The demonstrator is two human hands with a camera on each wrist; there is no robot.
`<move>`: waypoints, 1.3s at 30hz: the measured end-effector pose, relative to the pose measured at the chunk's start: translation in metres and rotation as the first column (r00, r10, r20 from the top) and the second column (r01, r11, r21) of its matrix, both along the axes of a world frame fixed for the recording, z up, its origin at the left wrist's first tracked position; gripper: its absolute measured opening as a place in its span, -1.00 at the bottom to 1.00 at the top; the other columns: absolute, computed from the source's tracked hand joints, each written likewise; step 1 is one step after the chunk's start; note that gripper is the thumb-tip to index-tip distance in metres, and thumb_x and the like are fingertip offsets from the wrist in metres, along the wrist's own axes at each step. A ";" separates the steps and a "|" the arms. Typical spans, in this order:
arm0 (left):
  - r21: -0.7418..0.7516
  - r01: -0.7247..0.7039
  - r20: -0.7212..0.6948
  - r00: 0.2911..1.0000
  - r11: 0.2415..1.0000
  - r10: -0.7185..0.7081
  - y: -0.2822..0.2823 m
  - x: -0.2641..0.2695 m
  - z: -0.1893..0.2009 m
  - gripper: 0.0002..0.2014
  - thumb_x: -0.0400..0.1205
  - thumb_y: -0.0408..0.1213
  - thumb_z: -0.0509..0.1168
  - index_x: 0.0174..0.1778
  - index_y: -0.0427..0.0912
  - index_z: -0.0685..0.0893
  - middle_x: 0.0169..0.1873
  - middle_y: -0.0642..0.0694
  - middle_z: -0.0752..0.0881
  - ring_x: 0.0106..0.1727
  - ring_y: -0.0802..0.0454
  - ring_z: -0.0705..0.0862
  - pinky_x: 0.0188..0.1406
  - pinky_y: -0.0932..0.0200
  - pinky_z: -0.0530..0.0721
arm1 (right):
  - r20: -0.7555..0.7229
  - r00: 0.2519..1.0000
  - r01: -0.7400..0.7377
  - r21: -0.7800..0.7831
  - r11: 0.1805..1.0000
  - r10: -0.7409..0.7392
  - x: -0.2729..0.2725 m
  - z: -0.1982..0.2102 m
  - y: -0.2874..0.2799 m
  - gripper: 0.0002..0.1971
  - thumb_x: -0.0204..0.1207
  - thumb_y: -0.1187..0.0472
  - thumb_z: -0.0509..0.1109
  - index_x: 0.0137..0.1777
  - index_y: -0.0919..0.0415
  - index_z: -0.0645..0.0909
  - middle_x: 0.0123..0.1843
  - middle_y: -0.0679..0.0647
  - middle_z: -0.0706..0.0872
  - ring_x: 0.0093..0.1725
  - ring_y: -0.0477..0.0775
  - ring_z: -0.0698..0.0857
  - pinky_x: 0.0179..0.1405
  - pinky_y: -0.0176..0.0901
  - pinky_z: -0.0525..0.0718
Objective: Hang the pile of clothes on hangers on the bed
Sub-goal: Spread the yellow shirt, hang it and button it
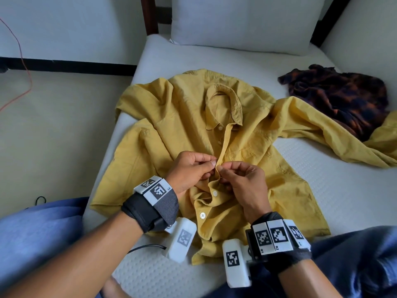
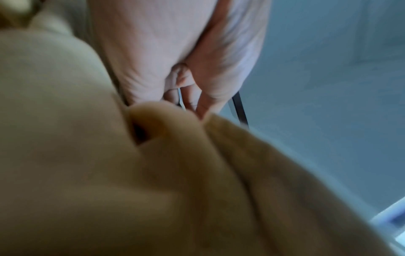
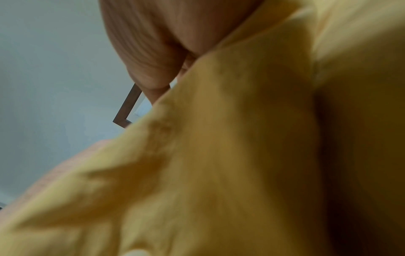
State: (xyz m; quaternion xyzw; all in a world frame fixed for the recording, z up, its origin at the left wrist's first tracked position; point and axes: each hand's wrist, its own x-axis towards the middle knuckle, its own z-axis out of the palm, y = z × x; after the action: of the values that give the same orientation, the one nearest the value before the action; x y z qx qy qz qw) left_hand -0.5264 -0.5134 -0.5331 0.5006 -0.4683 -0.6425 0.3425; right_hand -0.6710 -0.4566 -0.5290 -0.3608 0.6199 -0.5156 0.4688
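Observation:
A yellow button-up shirt (image 1: pixel 176 117) lies front-up on the white bed (image 1: pixel 335 186), collar towards the pillow, sleeves spread. My left hand (image 1: pixel 193 166) and right hand (image 1: pixel 240 177) meet at the shirt's front placket at mid-chest. Each pinches the fabric edge between thumb and fingers. Below the hands the placket is bunched and two white buttons show. Both wrist views are blurred and filled by yellow cloth (image 2: pixel 153 173) (image 3: pixel 219 155), with part of the left hand (image 2: pixel 175 52) and the right hand (image 3: pixel 153 43) above it. No hanger is in view.
A dark plaid garment (image 1: pixel 339 97) lies crumpled at the bed's far right, partly under the shirt's sleeve. A white pillow (image 1: pixel 242 20) leans at the head of the bed. The floor, with an orange cord (image 1: pixel 23 61), lies left. My blue-clad knees frame the near edge.

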 end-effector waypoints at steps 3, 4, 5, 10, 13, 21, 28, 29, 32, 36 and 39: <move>-0.080 -0.011 0.075 0.997 0.997 0.017 0.001 -0.001 0.002 -0.90 0.62 -0.32 0.43 0.01 -0.14 0.81 -0.18 -0.17 0.83 -0.21 0.03 0.71 -0.11 0.14 0.77 | 0.003 1.000 -0.011 -0.002 1.000 0.011 0.000 0.000 0.000 -0.92 0.49 0.25 0.61 -0.14 0.26 0.81 -0.39 0.11 0.77 -0.42 -0.06 0.68 -0.40 -0.30 0.66; -0.123 -0.008 0.105 0.994 0.992 0.021 0.001 -0.001 0.003 -0.89 0.62 -0.27 0.44 0.02 -0.14 0.82 -0.22 -0.13 0.84 -0.24 0.02 0.74 -0.11 0.11 0.77 | 0.007 1.000 -0.016 -0.004 1.000 0.016 0.000 0.001 0.000 -0.91 0.49 0.26 0.61 -0.13 0.28 0.80 -0.39 0.11 0.77 -0.43 -0.07 0.68 -0.41 -0.31 0.66; -0.173 0.005 0.136 0.991 0.985 0.018 0.002 -0.001 0.004 -0.90 0.61 -0.23 0.46 -0.01 -0.10 0.83 -0.25 -0.08 0.84 -0.26 -0.02 0.77 -0.12 0.08 0.78 | 0.012 1.000 -0.023 -0.009 1.000 0.023 -0.001 0.001 0.000 -0.91 0.49 0.27 0.61 -0.13 0.31 0.80 -0.40 0.11 0.77 -0.44 -0.08 0.68 -0.42 -0.32 0.65; -0.385 0.074 0.290 0.956 0.920 0.045 0.005 0.001 0.007 -0.91 0.48 -0.21 0.58 -0.18 -0.03 0.80 -0.32 -0.01 0.82 -0.28 0.09 0.80 -0.23 0.13 0.81 | -0.036 0.998 -0.052 -0.015 0.999 0.052 -0.001 -0.001 0.001 -0.88 0.50 0.26 0.60 -0.11 0.34 0.80 -0.32 0.14 0.84 -0.39 -0.06 0.75 -0.35 -0.28 0.70; -0.410 0.094 0.309 0.950 0.907 0.041 0.004 0.004 0.008 -0.92 0.51 -0.27 0.55 -0.15 -0.15 0.81 -0.36 -0.01 0.83 -0.34 0.12 0.80 -0.25 0.10 0.81 | -0.039 0.997 -0.062 -0.021 0.998 0.061 0.000 0.000 0.001 -0.90 0.48 0.27 0.62 -0.14 0.33 0.81 -0.31 0.14 0.85 -0.37 -0.06 0.77 -0.35 -0.30 0.70; -0.176 -0.001 0.127 0.992 0.984 0.024 0.003 0.002 0.013 -0.94 0.58 -0.40 0.46 -0.18 -0.17 0.78 -0.27 -0.23 0.83 -0.28 0.02 0.77 -0.19 0.15 0.79 | 0.099 0.991 -0.095 -0.006 0.995 0.095 -0.002 0.004 0.001 -0.85 0.51 0.23 0.59 -0.15 0.35 0.81 -0.26 0.23 0.82 -0.31 0.02 0.72 -0.34 -0.28 0.66; -0.039 -0.024 0.001 1.000 0.999 0.024 0.004 -0.001 0.023 -0.95 0.59 -0.46 0.43 -0.09 -0.26 0.76 -0.21 -0.28 0.77 -0.27 0.02 0.67 -0.29 0.34 0.72 | 0.294 0.951 -0.107 0.026 0.994 0.095 -0.006 0.007 0.000 -0.88 0.55 0.25 0.51 -0.10 0.34 0.77 -0.29 0.12 0.75 -0.34 -0.09 0.63 -0.38 -0.32 0.47; -0.042 -0.021 0.022 1.000 0.999 0.022 0.004 -0.001 0.024 -0.96 0.59 -0.44 0.44 -0.09 -0.25 0.77 -0.20 -0.29 0.77 -0.26 0.00 0.66 -0.29 0.33 0.70 | 0.315 0.944 -0.113 0.030 0.993 0.098 -0.006 0.007 0.000 -0.88 0.56 0.25 0.51 -0.08 0.34 0.77 -0.29 0.11 0.75 -0.34 -0.10 0.64 -0.38 -0.33 0.47; -0.062 0.014 0.083 0.996 0.998 -0.008 0.004 0.001 0.028 -0.96 0.59 -0.41 0.45 -0.07 -0.26 0.76 -0.22 -0.26 0.76 -0.28 0.03 0.64 -0.30 0.31 0.68 | 0.380 0.915 -0.165 0.052 0.985 0.133 -0.007 0.009 0.001 -0.90 0.57 0.26 0.48 -0.10 0.30 0.76 -0.31 0.08 0.73 -0.34 -0.10 0.65 -0.42 -0.37 0.48; -0.266 0.149 0.379 0.925 0.952 -0.039 0.006 0.012 0.032 -0.98 0.57 -0.35 0.48 -0.13 -0.16 0.78 -0.37 -0.07 0.79 -0.44 0.15 0.67 -0.29 0.15 0.72 | 0.284 0.950 -0.159 0.090 0.983 0.128 -0.006 0.018 0.001 -0.91 0.54 0.31 0.52 -0.13 0.34 0.79 -0.30 0.13 0.78 -0.33 -0.04 0.69 -0.44 -0.35 0.53; -0.278 0.357 0.582 0.801 0.892 -0.140 0.017 0.014 0.042 -0.96 0.49 -0.26 0.50 -0.27 -0.09 0.80 -0.42 -0.02 0.79 -0.35 0.06 0.76 -0.27 0.11 0.77 | -0.004 1.000 -0.020 -0.002 1.000 0.020 -0.003 0.020 -0.002 -0.91 0.53 0.27 0.56 -0.13 0.31 0.81 -0.36 0.10 0.80 -0.39 -0.03 0.71 -0.36 -0.22 0.67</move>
State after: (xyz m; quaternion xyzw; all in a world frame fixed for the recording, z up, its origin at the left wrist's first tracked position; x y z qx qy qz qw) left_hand -0.5124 -0.4965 -0.4916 0.5212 -0.7224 -0.4109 0.1940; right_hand -0.6738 -0.4586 -0.5091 -0.3683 0.6166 -0.5107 0.4726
